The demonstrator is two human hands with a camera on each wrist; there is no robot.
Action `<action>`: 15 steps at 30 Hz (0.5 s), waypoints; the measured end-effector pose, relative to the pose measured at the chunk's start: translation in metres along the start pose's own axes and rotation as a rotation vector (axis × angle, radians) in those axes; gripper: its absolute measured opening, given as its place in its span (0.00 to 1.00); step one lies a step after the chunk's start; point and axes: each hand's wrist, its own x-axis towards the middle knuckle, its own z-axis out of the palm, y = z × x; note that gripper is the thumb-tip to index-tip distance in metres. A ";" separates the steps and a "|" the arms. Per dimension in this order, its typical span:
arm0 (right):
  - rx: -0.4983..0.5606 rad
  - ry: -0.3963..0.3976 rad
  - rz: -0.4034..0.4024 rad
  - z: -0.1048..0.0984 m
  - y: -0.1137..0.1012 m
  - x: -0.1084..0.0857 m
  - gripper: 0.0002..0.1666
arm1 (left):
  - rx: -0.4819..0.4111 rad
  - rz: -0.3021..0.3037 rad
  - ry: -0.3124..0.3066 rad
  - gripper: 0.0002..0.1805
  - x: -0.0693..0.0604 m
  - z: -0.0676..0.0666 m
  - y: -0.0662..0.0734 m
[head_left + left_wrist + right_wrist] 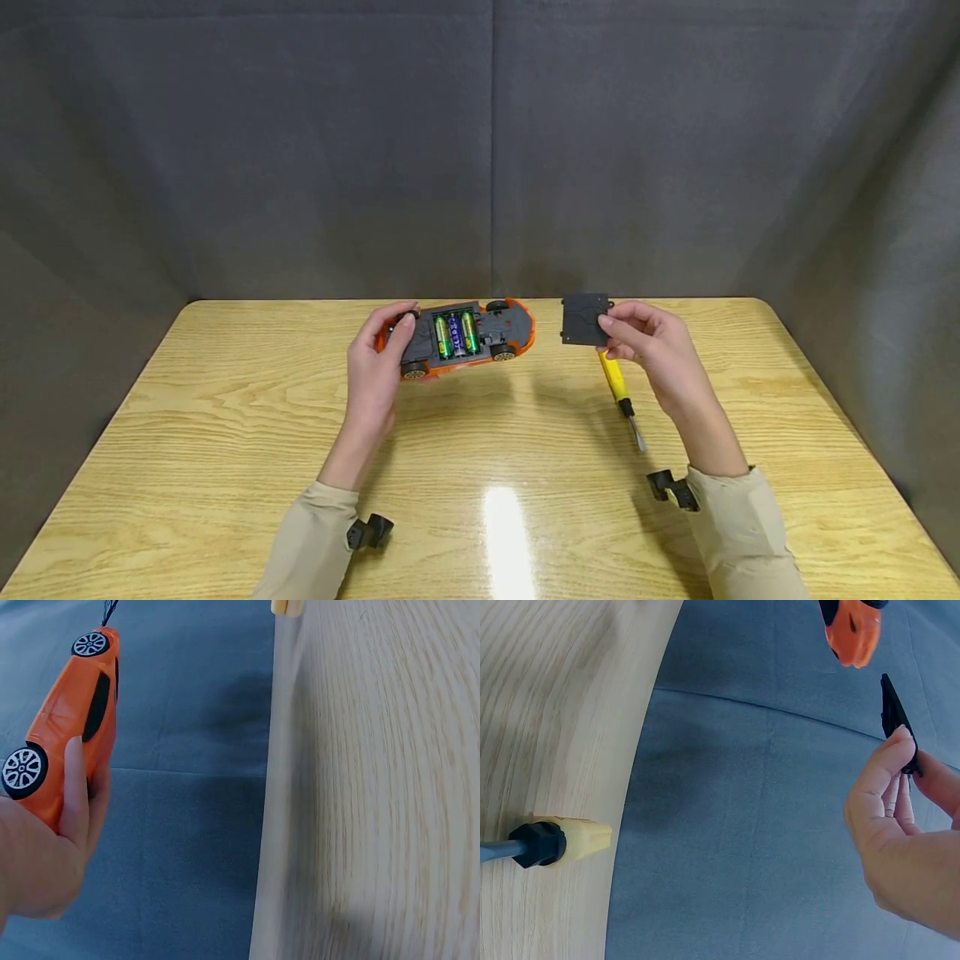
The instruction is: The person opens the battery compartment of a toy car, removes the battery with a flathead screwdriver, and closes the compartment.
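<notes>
My left hand (377, 367) grips an orange toy car (517, 325) by one end, its underside facing me. In the car's uncovered battery compartment lie two green batteries (443, 337) with a purple battery (455, 334) between them. The left wrist view shows the car's orange side (71, 701) and two wheels, with fingers wrapped about the body. My right hand (660, 354) pinches a thin black battery cover (583, 319) by its edge, apart from the car. Edge-on, the same cover (894, 712) appears between thumb and fingers in the right wrist view.
A screwdriver (615, 379) with a yellow handle lies on the wooden table (225, 433) below the right hand, its metal tip toward me. A dark grey cloth backdrop (337, 150) stands behind the table and at both sides.
</notes>
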 end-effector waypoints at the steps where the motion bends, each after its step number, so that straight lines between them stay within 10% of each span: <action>1: 0.005 0.002 0.001 0.000 0.000 0.000 0.02 | -0.012 0.006 0.005 0.17 0.000 0.000 0.000; 8: -0.045 -0.015 0.026 -0.001 0.005 0.005 0.24 | -0.098 0.008 0.052 0.13 0.001 0.000 0.003; 15: -0.124 -0.095 0.068 -0.001 0.022 0.013 0.25 | -0.134 -0.017 0.075 0.12 0.002 -0.004 0.005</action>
